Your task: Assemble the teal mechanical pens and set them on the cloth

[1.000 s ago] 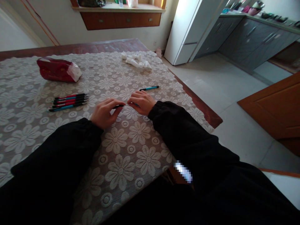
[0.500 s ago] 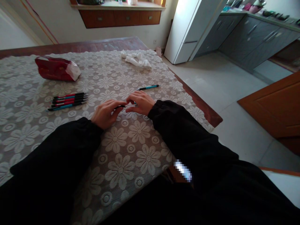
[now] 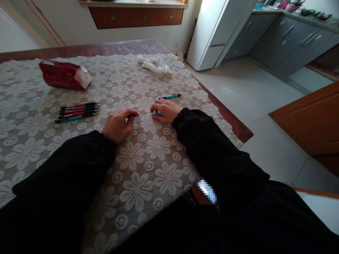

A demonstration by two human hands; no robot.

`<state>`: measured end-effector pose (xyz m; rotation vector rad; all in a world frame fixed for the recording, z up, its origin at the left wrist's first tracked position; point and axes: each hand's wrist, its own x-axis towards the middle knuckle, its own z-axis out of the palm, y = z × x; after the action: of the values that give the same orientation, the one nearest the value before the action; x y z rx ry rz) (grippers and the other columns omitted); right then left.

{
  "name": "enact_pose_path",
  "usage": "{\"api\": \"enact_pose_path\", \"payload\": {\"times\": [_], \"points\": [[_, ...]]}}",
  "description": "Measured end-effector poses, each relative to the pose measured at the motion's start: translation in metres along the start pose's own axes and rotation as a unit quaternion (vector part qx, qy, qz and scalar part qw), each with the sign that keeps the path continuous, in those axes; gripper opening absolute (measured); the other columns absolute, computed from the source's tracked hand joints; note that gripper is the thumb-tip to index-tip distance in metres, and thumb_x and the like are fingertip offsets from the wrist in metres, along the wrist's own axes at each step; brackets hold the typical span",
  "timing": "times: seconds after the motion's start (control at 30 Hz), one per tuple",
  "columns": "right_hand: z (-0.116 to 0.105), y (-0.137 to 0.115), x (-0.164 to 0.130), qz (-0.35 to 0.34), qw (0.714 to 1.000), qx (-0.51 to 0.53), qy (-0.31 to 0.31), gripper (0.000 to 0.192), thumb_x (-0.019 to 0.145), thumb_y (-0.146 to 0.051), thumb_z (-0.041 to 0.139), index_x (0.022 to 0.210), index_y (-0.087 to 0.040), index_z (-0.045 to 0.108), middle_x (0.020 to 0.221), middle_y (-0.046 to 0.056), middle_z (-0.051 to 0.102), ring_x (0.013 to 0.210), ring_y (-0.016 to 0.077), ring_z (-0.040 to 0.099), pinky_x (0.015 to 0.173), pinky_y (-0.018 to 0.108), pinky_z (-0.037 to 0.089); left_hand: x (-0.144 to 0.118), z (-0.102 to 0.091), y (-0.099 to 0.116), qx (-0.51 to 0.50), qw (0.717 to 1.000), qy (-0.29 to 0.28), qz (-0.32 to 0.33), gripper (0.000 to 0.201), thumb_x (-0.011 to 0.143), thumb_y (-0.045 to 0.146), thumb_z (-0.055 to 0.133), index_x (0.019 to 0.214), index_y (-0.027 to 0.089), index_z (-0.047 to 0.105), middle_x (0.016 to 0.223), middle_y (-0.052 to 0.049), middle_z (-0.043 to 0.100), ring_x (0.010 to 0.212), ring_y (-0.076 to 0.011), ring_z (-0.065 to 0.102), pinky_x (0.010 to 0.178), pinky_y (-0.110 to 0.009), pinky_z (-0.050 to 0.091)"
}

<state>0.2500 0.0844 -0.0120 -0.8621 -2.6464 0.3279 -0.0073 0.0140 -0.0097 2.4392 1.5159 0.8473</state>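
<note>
My left hand (image 3: 118,125) is closed, thumb and fingers pinching a small black pen part (image 3: 131,115). From there a thin pale rod (image 3: 144,116), which looks like a pen refill, reaches toward my right hand (image 3: 167,110). That hand is closed around a blue pen barrel (image 3: 158,114), partly covered by the fingers. A small gap with the rod across it separates the two hands. Just beyond my right hand lies a blue and black pen (image 3: 171,96). Several red, blue and black pens (image 3: 78,112) lie side by side left of my left hand.
A white lace cloth (image 3: 136,190) covers most of the wooden table (image 3: 132,47). Toward the back left sits a red pouch (image 3: 62,74), and crumpled white tissue or plastic (image 3: 156,66) lies at the back. A white fridge (image 3: 203,35) stands beyond the table.
My hands have moved apart, the right one slightly to the right. The thin rod and the blue barrel now show between them, where before the fingertips nearly met.
</note>
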Motion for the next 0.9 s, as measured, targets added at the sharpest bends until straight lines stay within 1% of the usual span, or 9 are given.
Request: {"api": "enact_pose_path", "payload": {"times": [0.13, 0.23, 0.3, 0.43, 0.6, 0.73, 0.8, 0.9], "points": [[0.0025, -0.0041, 0.0006, -0.007, 1.000, 0.011, 0.001, 0.016, 0.095, -0.025, 0.059, 0.104, -0.018, 0.069, 0.105, 0.009, 0.065, 0.099, 0.0226, 0.053, 0.087, 0.034, 0.039, 0.0001, -0.0012, 0.0031, 0.007, 1.000, 0.005, -0.024, 0.028, 0.094, 0.027, 0.051, 0.105, 0.021, 0.076, 0.094, -0.004, 0.076, 0.065, -0.0170, 0.062, 0.074, -0.032, 0.052], [0.0029, -0.0052, 0.0001, -0.009, 1.000, 0.017, 0.006, 0.013, 0.091, -0.018, 0.057, 0.099, -0.018, 0.067, 0.105, 0.009, 0.065, 0.098, 0.0223, 0.053, 0.086, 0.034, 0.039, -0.0002, -0.0009, 0.0029, 0.008, 0.999, 0.006, -0.031, 0.028, 0.093, 0.028, 0.052, 0.105, 0.021, 0.076, 0.093, -0.004, 0.076, 0.063, -0.0165, 0.060, 0.073, -0.032, 0.051], [0.0028, -0.0052, -0.0002, -0.011, 1.000, 0.020, 0.009, 0.012, 0.089, -0.017, 0.057, 0.097, -0.018, 0.066, 0.104, 0.009, 0.065, 0.097, 0.0222, 0.053, 0.086, 0.034, 0.039, -0.0003, -0.0005, 0.0020, 0.007, 0.999, 0.007, -0.032, 0.028, 0.093, 0.028, 0.052, 0.106, 0.021, 0.076, 0.094, -0.004, 0.076, 0.063, -0.0165, 0.061, 0.073, -0.032, 0.051], [0.0035, -0.0043, 0.0004, -0.021, 0.999, 0.034, 0.023, 0.010, 0.093, -0.020, 0.054, 0.095, -0.019, 0.063, 0.102, 0.008, 0.065, 0.095, 0.0215, 0.053, 0.086, 0.034, 0.039, 0.0000, -0.0006, 0.0018, 0.006, 0.999, 0.008, -0.031, 0.029, 0.093, 0.028, 0.051, 0.107, 0.021, 0.076, 0.097, -0.005, 0.076, 0.064, -0.0167, 0.061, 0.075, -0.032, 0.052], [0.0057, -0.0041, 0.0025, -0.029, 0.996, 0.055, 0.059, 0.012, 0.098, -0.025, 0.052, 0.095, -0.018, 0.062, 0.097, 0.007, 0.065, 0.091, 0.0199, 0.053, 0.086, 0.033, 0.038, 0.0001, -0.0012, 0.0033, 0.005, 0.999, 0.012, -0.038, 0.029, 0.093, 0.029, 0.051, 0.108, 0.021, 0.075, 0.098, -0.005, 0.077, 0.067, -0.0173, 0.063, 0.077, -0.033, 0.053], [0.0067, -0.0057, 0.0027, -0.045, 0.995, 0.059, 0.070, 0.014, 0.099, -0.027, 0.053, 0.095, -0.018, 0.062, 0.096, 0.007, 0.066, 0.089, 0.0192, 0.054, 0.086, 0.033, 0.038, -0.0009, 0.0001, 0.0020, 0.000, 0.999, 0.018, -0.028, 0.027, 0.094, 0.029, 0.053, 0.108, 0.021, 0.075, 0.100, -0.005, 0.077, 0.072, -0.0171, 0.066, 0.079, -0.031, 0.053], [0.0060, -0.0076, 0.0023, -0.042, 0.995, 0.058, 0.071, 0.014, 0.099, -0.028, 0.053, 0.095, -0.018, 0.062, 0.095, 0.007, 0.066, 0.088, 0.0189, 0.054, 0.086, 0.033, 0.038, -0.0014, 0.0007, 0.0012, -0.009, 1.000, 0.023, -0.018, 0.026, 0.095, 0.028, 0.054, 0.108, 0.021, 0.075, 0.100, -0.005, 0.077, 0.075, -0.0171, 0.068, 0.079, -0.029, 0.054], [0.0033, -0.0112, 0.0013, -0.018, 0.995, 0.054, 0.076, 0.015, 0.100, -0.028, 0.052, 0.096, -0.018, 0.062, 0.091, 0.006, 0.065, 0.086, 0.0185, 0.053, 0.085, 0.033, 0.037, -0.0019, 0.0006, 0.0014, -0.023, 0.999, 0.021, -0.006, 0.026, 0.095, 0.028, 0.054, 0.108, 0.021, 0.075, 0.100, -0.005, 0.077, 0.080, -0.0179, 0.071, 0.080, -0.029, 0.055]]}}
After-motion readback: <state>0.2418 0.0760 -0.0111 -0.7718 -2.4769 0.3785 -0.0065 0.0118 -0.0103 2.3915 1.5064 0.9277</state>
